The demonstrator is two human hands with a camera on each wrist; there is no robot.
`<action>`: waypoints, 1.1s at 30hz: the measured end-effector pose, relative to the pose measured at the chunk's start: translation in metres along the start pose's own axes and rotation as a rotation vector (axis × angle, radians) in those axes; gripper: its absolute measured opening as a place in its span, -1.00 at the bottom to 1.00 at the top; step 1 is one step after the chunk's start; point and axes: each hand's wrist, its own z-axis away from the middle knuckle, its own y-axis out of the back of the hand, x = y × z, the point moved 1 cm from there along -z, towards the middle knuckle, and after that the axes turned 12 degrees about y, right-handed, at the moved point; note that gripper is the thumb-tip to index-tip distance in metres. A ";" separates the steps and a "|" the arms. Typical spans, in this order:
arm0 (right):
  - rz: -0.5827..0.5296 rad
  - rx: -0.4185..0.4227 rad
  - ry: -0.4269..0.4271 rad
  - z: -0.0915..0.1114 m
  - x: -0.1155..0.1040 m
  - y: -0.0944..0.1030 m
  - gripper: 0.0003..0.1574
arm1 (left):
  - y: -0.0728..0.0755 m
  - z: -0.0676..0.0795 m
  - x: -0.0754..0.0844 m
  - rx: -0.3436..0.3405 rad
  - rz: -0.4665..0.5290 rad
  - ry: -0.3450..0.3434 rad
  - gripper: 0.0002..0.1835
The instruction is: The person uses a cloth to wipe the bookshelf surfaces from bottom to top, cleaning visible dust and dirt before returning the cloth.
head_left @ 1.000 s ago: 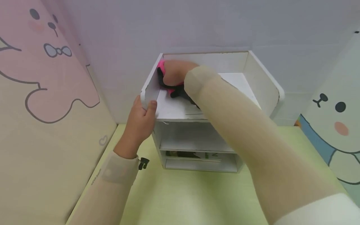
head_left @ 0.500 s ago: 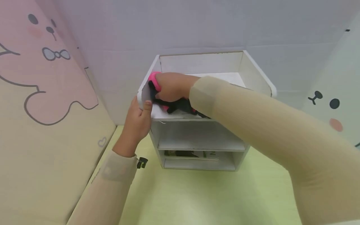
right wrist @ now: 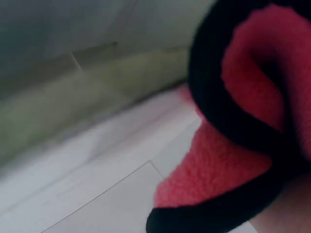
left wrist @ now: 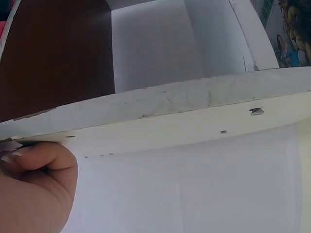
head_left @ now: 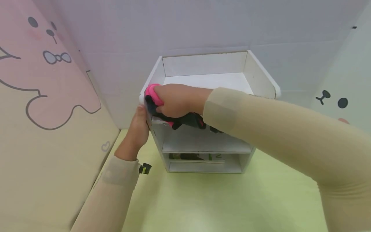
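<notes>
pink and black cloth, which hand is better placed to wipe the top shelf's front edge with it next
The right hand, I'd judge: it grips the pink and black cloth at the front edge of the top shelf. The left hand is outside the side panel, not on the cloth.

- Fuzzy, matt pink cloth (right wrist: pixel 209 170), napped like fleece, with a smoother-looking black trim (right wrist: pixel 206 82).
- White, painted-wood look to the shelf unit (head_left: pixel 204 64): smooth, flat faces, rough and chipped along the edges.
- Matt, even finish on the dark brown panel (left wrist: pixel 58 58).
- Soft, matt cloth for the beige sleeves (head_left: pixel 275 125), finely wrinkled at the right elbow.
- Thin, matt, faintly creased sheeting on the back wall (head_left: pixel 203 25).
- Smooth yellow-green surface (head_left: pixel 185 199) below, with a soft sheen.
</notes>
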 end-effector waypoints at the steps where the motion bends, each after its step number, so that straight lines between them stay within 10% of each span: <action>1: 0.004 0.009 0.010 0.003 -0.002 -0.002 -0.65 | 0.000 0.000 -0.001 -0.013 0.031 0.002 0.15; 9: 0.012 0.094 0.099 0.020 -0.013 -0.018 -0.68 | 0.002 0.001 -0.003 -0.003 0.151 -0.035 -0.41; 18: 0.015 0.131 0.003 0.018 -0.026 -0.023 -0.56 | -0.001 0.002 -0.003 0.023 0.072 -0.134 -0.41; 33: -0.024 0.139 -0.153 -0.007 -0.015 -0.006 -0.44 | -0.002 0.006 -0.007 0.008 0.121 -0.026 -0.10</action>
